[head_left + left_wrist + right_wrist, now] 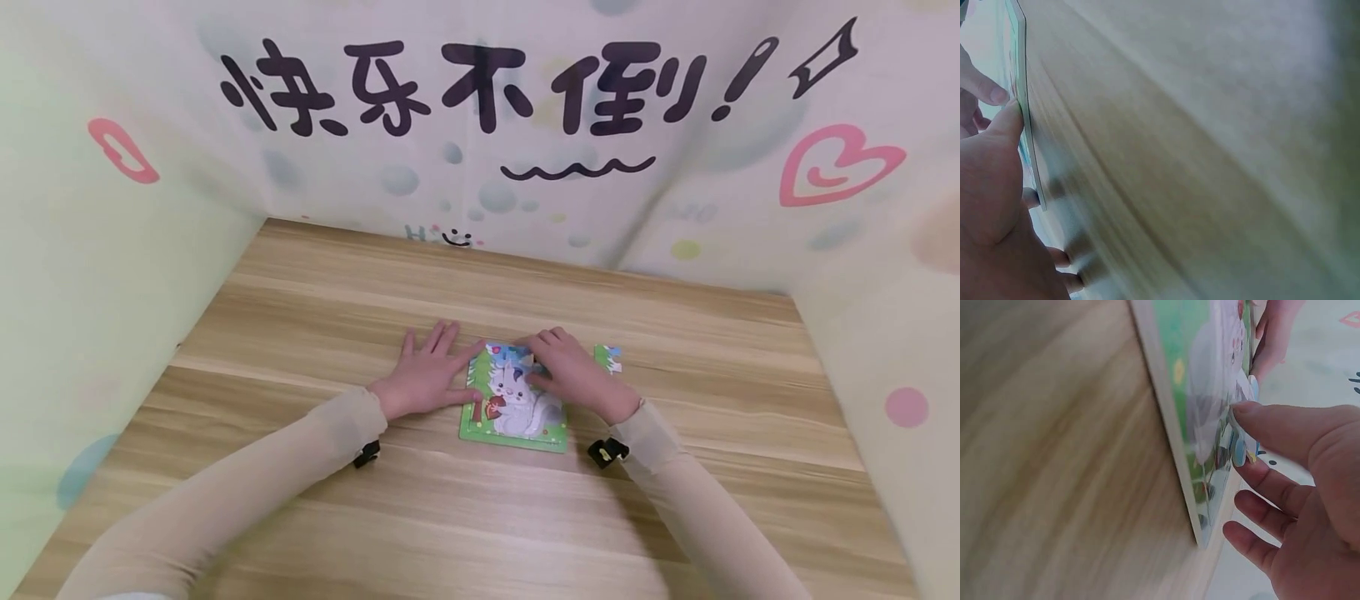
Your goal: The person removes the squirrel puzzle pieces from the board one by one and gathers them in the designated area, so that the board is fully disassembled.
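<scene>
wood-grain table (480, 517) | pale backdrop (337, 187) | black lettering (488, 100) | pink heart at right (828, 179)

Puzzle (517, 417) on surface (480, 525). L grip (423, 379) at its left edge, R grip (576, 371) over far-right part, held pc (1241, 444) betw. thumb & index. Loose pc (604, 358) just right of R grip. Back wall (360, 200) behind surface.

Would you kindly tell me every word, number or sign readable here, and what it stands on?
"快乐不倒!": large black characters on the backdrop.
"H": faint letter low on the backdrop, beside a smiley; any letters following are unreadable.
Pale marks, backdrop's right side: too faint to read.
Puzzle: no lettering discernible.
Black wrist device: yellowish mark too small to read.
</scene>
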`<state>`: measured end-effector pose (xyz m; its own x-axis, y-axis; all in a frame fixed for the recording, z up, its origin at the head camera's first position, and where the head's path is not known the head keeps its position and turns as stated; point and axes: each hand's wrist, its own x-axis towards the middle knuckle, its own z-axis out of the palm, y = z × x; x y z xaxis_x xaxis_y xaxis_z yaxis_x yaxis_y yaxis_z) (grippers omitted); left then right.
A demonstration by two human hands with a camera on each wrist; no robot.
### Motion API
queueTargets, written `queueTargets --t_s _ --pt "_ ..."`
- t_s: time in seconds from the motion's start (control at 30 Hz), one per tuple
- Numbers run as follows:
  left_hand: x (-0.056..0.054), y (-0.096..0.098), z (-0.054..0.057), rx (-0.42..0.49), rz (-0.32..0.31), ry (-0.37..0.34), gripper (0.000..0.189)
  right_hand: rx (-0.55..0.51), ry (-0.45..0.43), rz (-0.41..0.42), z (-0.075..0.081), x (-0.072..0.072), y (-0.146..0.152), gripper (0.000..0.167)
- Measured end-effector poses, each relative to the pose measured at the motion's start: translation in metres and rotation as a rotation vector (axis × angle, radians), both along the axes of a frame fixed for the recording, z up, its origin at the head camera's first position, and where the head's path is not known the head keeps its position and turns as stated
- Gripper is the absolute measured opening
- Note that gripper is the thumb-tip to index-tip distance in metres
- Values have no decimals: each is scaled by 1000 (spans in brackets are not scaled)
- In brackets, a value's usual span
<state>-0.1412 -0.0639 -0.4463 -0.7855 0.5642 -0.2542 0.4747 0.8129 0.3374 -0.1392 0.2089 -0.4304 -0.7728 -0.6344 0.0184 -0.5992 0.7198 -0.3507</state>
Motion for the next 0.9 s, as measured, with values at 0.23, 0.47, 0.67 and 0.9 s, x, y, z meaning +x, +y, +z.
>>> queueTargets --t_s 0.23,0.47,0.67,0.9 --pt "-2 0 -4 0 -6 8 88 6 1 -7 2 3 4 46" --pt "-3 -2 -11 30 -2 32 87 4 -22 -18 5 4 6 47" --pt "-3 -2 -10 22 -5 31 88 23 -35 -25 7 5 4 50" --pt "-2 -3 -11 13 -7 30 87 0 -24 -18 4 5 3 48"
